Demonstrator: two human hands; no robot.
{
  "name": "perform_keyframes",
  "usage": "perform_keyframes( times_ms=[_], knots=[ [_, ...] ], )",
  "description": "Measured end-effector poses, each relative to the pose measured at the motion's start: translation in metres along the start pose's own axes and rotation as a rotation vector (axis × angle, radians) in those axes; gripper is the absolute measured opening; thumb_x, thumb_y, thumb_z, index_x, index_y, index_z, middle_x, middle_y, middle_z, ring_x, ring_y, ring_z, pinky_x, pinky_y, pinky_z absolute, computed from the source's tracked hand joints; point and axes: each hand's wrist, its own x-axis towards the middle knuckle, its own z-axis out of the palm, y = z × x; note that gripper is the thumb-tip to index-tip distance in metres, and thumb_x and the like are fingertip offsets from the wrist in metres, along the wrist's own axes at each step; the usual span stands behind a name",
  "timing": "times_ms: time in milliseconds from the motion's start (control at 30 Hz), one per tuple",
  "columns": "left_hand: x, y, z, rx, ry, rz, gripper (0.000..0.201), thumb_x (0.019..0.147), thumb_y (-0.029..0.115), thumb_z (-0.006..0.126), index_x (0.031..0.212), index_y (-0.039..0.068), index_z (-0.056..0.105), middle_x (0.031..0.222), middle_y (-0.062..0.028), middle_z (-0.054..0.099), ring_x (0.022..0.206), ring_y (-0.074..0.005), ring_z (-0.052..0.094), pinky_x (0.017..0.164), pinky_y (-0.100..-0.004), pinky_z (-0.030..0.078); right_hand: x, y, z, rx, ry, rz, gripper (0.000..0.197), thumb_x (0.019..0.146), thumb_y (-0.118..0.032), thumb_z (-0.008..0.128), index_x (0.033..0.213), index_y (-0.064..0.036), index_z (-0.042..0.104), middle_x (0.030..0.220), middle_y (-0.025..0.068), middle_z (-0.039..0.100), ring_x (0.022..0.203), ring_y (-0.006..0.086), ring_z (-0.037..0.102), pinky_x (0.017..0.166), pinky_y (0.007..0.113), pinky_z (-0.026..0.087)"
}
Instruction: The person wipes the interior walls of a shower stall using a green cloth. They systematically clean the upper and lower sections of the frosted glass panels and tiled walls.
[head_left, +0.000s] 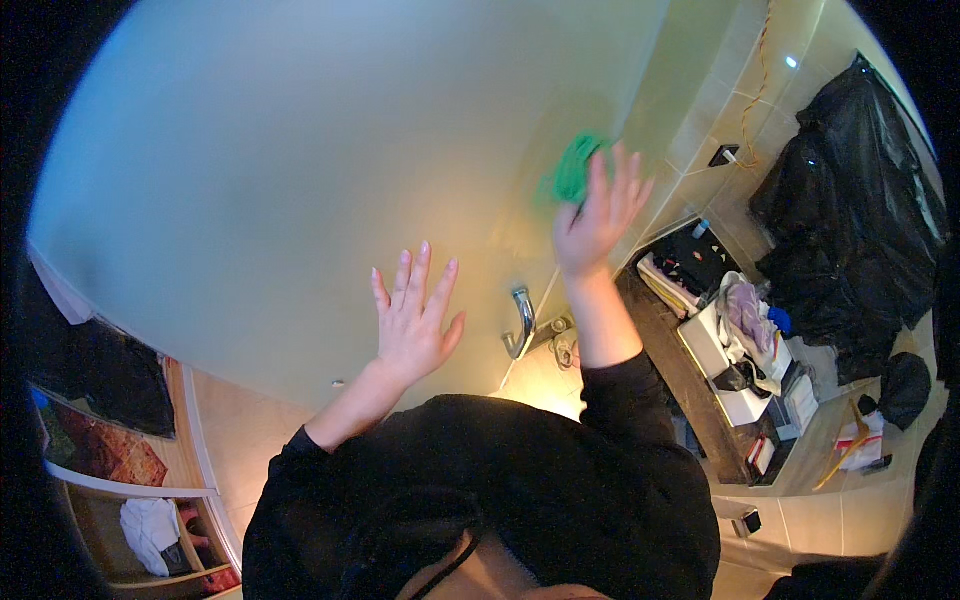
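Observation:
A large, smooth, pale panel point(300, 200) with a frosted look fills the space before me. My left hand point(412, 315) lies flat against it or just off it, fingers spread, holding nothing. Up and to the right, my right hand point(603, 215) has a bunched green cloth point(577, 170) by its thumb and forefinger, at the panel's surface. Hand and cloth are blurred by motion, and part of the cloth is hidden behind the fingers. Below and between my hands, a curved chrome handle point(519, 325) sits near the panel's right edge.
On the right, a dark counter point(655, 340) carries folded clothes point(745, 315) and white boxes. Black plastic sheeting point(850, 210) hangs beyond it. An orange cord point(760, 90) runs to a wall socket point(725, 156). Open shelves point(105, 530) holding a white cloth stand at lower left.

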Motion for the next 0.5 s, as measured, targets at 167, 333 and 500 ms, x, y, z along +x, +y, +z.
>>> perform_keyframes(
  times_ms=[167, 333, 500],
  knots=[
    [-0.003, 0.003, -0.002, -0.023, -0.026, -0.018, 0.084, 0.08, 0.03, 0.075, 0.152, 0.011, 0.037, 0.16, -0.026, 0.02, 0.149, -0.0458, 0.012, 0.114, -0.0683, -0.001, 0.096, -0.041, 0.016, -0.055, 0.198, 0.018, 0.057, 0.083, -0.014, 0.062, 0.14, -0.0174, 0.055, 0.148, 0.0127, 0.05, 0.136, 0.0303, 0.046, 0.109, 0.052, 0.031],
    [-0.005, 0.003, -0.006, -0.014, -0.033, -0.038, 0.082, 0.08, 0.03, 0.075, 0.151, 0.011, 0.038, 0.159, -0.0251, 0.023, 0.149, -0.0462, 0.013, 0.114, -0.0687, -0.001, 0.007, -0.088, 0.014, 0.015, -0.118, -0.351, 0.044, 0.082, -0.012, 0.061, 0.124, -0.0267, 0.068, 0.145, 0.0039, 0.055, 0.137, 0.0217, 0.045, 0.108, 0.042, 0.029],
    [-0.01, -0.008, -0.014, 0.054, 0.025, -0.046, 0.08, 0.081, 0.03, 0.074, 0.15, 0.01, 0.041, 0.159, -0.0245, 0.024, 0.149, -0.0446, 0.014, 0.114, -0.0681, -0.001, 0.001, -0.035, 0.008, -0.099, -0.044, -0.255, 0.046, 0.081, -0.019, 0.065, 0.127, -0.0233, 0.066, 0.146, 0.0058, 0.053, 0.137, 0.0279, 0.045, 0.111, 0.045, 0.028]
  ],
)
